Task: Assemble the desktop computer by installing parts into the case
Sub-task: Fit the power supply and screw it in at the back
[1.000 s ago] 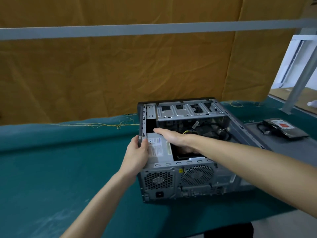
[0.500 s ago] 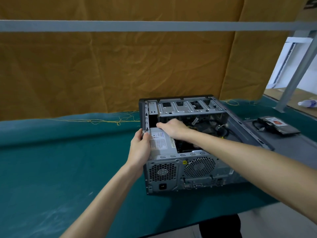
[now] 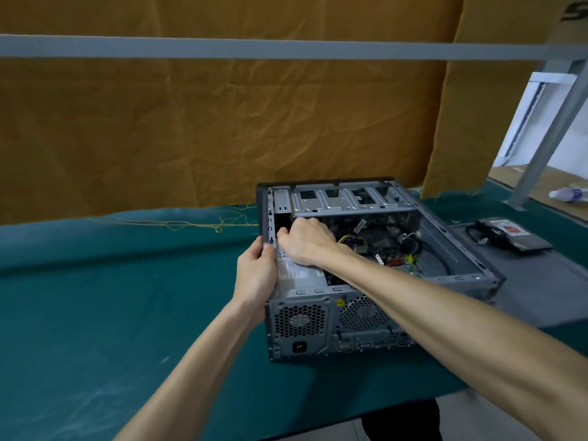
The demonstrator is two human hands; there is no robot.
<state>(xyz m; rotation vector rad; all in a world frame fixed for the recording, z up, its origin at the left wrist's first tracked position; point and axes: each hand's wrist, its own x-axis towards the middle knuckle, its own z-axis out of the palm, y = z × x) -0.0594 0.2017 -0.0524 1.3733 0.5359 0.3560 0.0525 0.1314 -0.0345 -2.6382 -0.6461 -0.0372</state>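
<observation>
We are gripping the case's left wall with our left hand, thumb hooked over the top edge, fingers wrapped around the outside. Our right hand is curling knuckles-up on the power supply just inside that wall, fingers bent down at its far end; we cannot tell whether they are clasping anything. Both forearms are reaching forward, the right one crossing over the rear panel. The open case is lying on the green cloth. Well to the right of our hands, a drive is resting on a grey panel.
</observation>
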